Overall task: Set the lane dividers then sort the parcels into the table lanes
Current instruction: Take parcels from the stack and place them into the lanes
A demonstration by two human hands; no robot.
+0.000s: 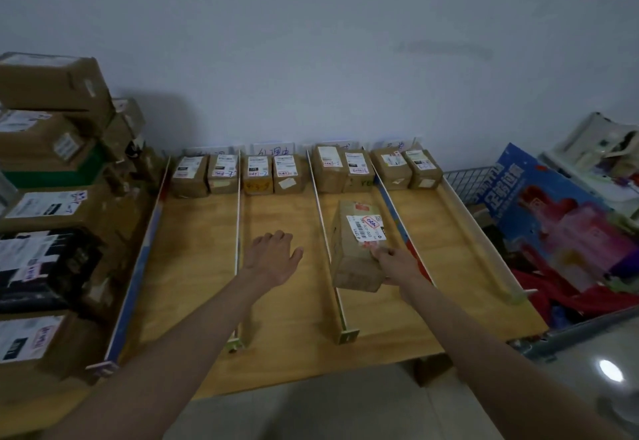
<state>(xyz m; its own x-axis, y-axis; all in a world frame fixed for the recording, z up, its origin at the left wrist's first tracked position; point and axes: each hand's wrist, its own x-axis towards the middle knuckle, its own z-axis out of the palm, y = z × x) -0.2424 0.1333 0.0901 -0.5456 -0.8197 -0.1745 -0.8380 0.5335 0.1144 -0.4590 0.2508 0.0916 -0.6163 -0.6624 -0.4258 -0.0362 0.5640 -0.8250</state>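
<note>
We see a pale wooden table (pixel 193 266) set against a grey wall, split into four lanes by thin upright divider strips (pixel 238 218) that run from the near edge to the far end. At the far end each lane holds two small brown cardboard parcels with white labels (pixel 223 174), standing side by side and touching or nearly so.

Our right hand (pixel 394 263) grips the near right corner of a longer brown cardboard parcel with a white barcode label and red marks (pixel 356 242); the thumb lies on its top face and the fingers curl under the near end (we cannot see their tips). This parcel sits in the third lane from the left, between the white divider on its left and the blue-edged divider (pixel 397 218) on its right, its near end raised off the wood, well apart from the two parcels at the far end of that lane.

Our left hand (pixel 275 256) hovers palm down over the second lane, fingers loosely bent and slightly spread, holding nothing.

Left of the table stands a stack of larger cardboard boxes (pixel 52 149). To the right lies a blue printed carton (pixel 553 218) beside a wire basket (pixel 466 180).
</note>
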